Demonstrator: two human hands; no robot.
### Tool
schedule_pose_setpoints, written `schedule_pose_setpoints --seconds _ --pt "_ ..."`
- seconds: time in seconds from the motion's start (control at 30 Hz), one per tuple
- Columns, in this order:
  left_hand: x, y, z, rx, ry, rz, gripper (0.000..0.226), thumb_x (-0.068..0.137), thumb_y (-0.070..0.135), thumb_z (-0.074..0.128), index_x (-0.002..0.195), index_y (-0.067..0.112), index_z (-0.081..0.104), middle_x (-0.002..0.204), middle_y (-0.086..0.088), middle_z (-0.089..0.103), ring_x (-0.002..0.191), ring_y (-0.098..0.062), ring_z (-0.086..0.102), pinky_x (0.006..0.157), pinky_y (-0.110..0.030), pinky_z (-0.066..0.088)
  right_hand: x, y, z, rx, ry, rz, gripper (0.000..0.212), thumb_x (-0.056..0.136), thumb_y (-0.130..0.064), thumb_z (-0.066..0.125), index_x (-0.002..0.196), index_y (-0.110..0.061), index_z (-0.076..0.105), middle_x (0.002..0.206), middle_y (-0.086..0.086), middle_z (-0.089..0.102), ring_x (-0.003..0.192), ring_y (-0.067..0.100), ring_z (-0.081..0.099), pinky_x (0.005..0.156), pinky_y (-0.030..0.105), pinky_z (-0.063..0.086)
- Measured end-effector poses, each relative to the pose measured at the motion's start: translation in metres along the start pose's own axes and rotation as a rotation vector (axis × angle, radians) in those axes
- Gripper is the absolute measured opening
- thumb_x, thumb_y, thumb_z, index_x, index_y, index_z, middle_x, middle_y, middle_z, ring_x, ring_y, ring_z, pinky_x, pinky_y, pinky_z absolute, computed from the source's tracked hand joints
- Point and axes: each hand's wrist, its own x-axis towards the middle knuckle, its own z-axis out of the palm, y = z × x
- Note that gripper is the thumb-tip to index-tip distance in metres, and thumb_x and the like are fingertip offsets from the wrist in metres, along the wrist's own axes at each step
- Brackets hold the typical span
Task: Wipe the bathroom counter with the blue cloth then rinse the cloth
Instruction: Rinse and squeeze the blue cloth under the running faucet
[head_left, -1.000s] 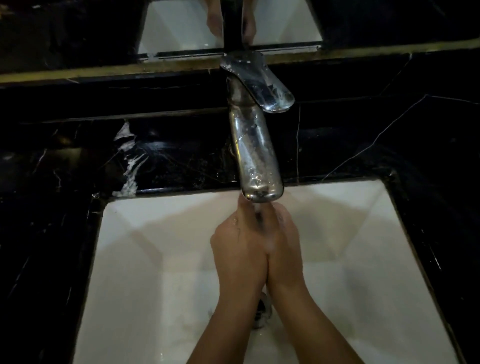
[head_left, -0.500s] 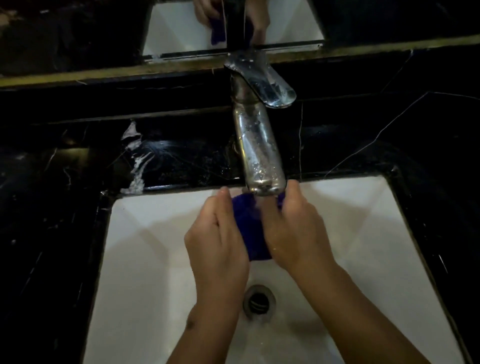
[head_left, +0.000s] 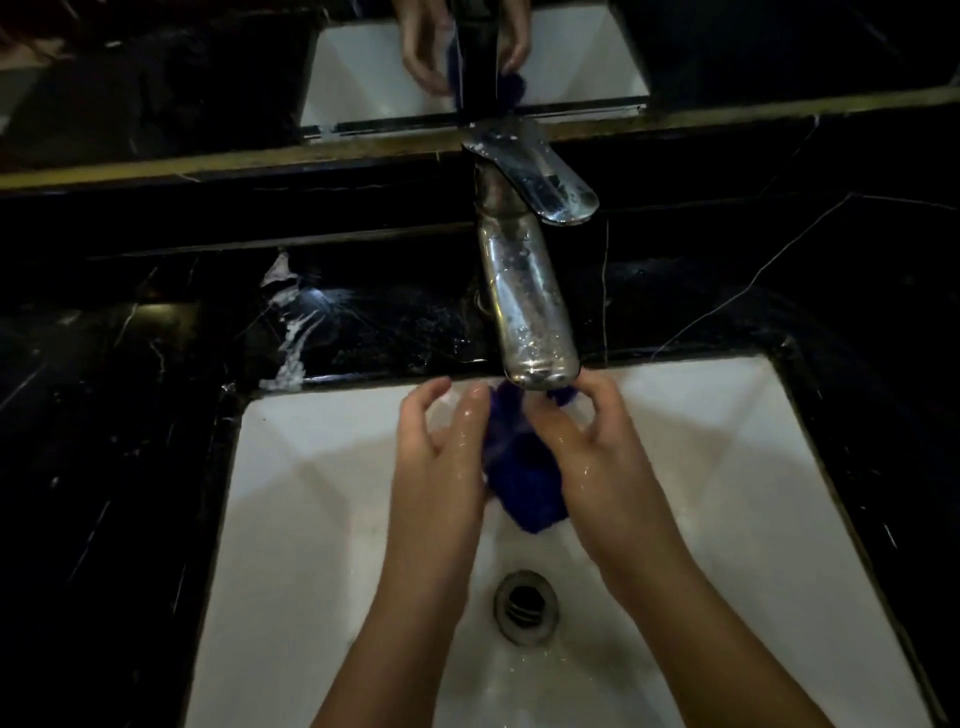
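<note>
The blue cloth (head_left: 522, 467) hangs bunched between my two hands, over the white sink (head_left: 727, 467) and right under the chrome faucet spout (head_left: 535, 332). My left hand (head_left: 441, 457) holds its left side, with the thumb and one finger spread away from it. My right hand (head_left: 592, 447) pinches the upper right edge of the cloth near the spout. Both hands are wet. The black marble counter (head_left: 130, 415) surrounds the sink. Whether water is running is hard to tell.
The faucet lever (head_left: 545, 176) points right behind the spout. The drain (head_left: 525, 605) lies below the hands. A white smear (head_left: 291, 332) marks the counter left of the faucet. A mirror (head_left: 467, 57) behind reflects the hands and cloth.
My hands, pressed together under the spout a second ago, have parted and spread the blue cloth between them. The cloth now hangs lower into the basin.
</note>
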Motion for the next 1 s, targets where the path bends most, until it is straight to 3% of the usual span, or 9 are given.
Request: schedule_pose_setpoints --seconds 0.13,0.27,0.33,0.43,0.5,0.6,0.67,0.8,1.0 --pt "0.008 -0.001 0.005 -0.269 -0.107 -0.230 0.063 0.084 0.028 0.076 0.139 0.030 0.045 0.096 -0.008 0.079 0.081 -0.022 0.077 0.060 -0.036 0.058 -0.011 -0.007 0.004 0.002 -0.238 -0.016 0.032 0.103 -0.027 0.052 0.130 -0.043 0.049 0.107 0.000 0.075 0.090 0.010 0.075 0.071 0.022 0.060" --pt "0.013 -0.008 0.000 -0.511 -0.055 -0.298 0.050 0.099 0.005 0.058 0.142 0.029 0.051 0.117 -0.011 0.074 0.089 -0.024 0.078 0.062 -0.039 0.062 -0.004 0.010 -0.022 -0.212 0.203 -0.112 0.025 0.100 -0.020 0.054 0.124 -0.030 0.051 0.092 0.002 0.075 0.077 0.005 0.071 0.063 0.017 0.055" --pt "0.014 -0.011 0.000 -0.610 -0.070 -0.305 0.049 0.100 0.005 0.055 0.143 0.028 0.053 0.123 -0.009 0.072 0.097 -0.025 0.077 0.067 -0.041 0.063 0.003 0.016 -0.037 -0.266 0.280 0.064 0.019 0.101 -0.033 0.054 0.119 -0.029 0.051 0.103 0.001 0.070 0.081 0.007 0.066 0.065 0.022 0.054" --pt "0.010 -0.016 0.003 -0.719 -0.130 -0.291 0.058 0.095 0.005 0.055 0.148 0.028 0.049 0.130 -0.008 0.070 0.105 -0.028 0.074 0.072 -0.042 0.063 0.008 0.021 -0.037 0.060 -0.006 0.487 0.049 0.096 -0.063 0.046 0.124 -0.026 0.060 0.112 0.001 0.075 0.101 0.022 0.072 0.084 0.043 0.059" --pt "0.006 -0.017 0.005 -0.735 -0.151 -0.274 0.066 0.088 0.006 0.057 0.149 0.028 0.048 0.131 -0.008 0.070 0.109 -0.029 0.073 0.074 -0.042 0.063 0.008 0.020 -0.031 0.281 -0.151 0.562 0.054 0.095 -0.063 0.046 0.123 -0.022 0.068 0.114 0.004 0.077 0.107 0.028 0.072 0.093 0.051 0.057" --pt "0.011 -0.021 0.001 -0.638 -0.166 -0.205 0.060 0.093 0.007 0.055 0.149 0.026 0.047 0.134 -0.009 0.068 0.114 -0.030 0.070 0.078 -0.041 0.062 0.013 0.018 -0.031 0.452 -0.179 0.451 0.033 0.098 -0.028 0.055 0.124 -0.011 0.067 0.115 0.014 0.075 0.104 0.032 0.073 0.086 0.048 0.061" --pt "0.016 -0.020 -0.009 -0.453 -0.160 -0.118 0.056 0.092 0.006 0.060 0.144 0.025 0.052 0.126 -0.011 0.071 0.107 -0.030 0.073 0.077 -0.041 0.062 0.015 0.022 -0.036 0.299 -0.129 0.267 0.030 0.097 -0.009 0.056 0.126 -0.014 0.064 0.117 0.014 0.074 0.101 0.029 0.074 0.073 0.036 0.063" --pt "0.017 -0.015 -0.025 -0.141 -0.183 0.086 0.062 0.084 -0.002 0.064 0.131 0.037 0.057 0.086 -0.016 0.071 0.075 -0.031 0.067 0.067 -0.038 0.060 0.014 0.018 -0.039 -0.115 -0.033 -0.088 0.067 0.096 -0.004 0.062 0.146 -0.043 0.039 0.114 -0.004 0.071 0.095 0.011 0.073 0.070 0.020 0.059" --pt "0.024 -0.014 -0.012 -0.088 -0.103 0.163 0.049 0.103 0.005 0.041 0.129 0.044 0.055 0.093 0.000 0.075 0.082 -0.018 0.070 0.070 -0.035 0.057 0.022 0.008 -0.029 -0.008 -0.088 -0.141 0.070 0.094 0.000 0.064 0.144 -0.043 0.040 0.106 -0.011 0.074 0.097 0.010 0.073 0.076 0.023 0.059"
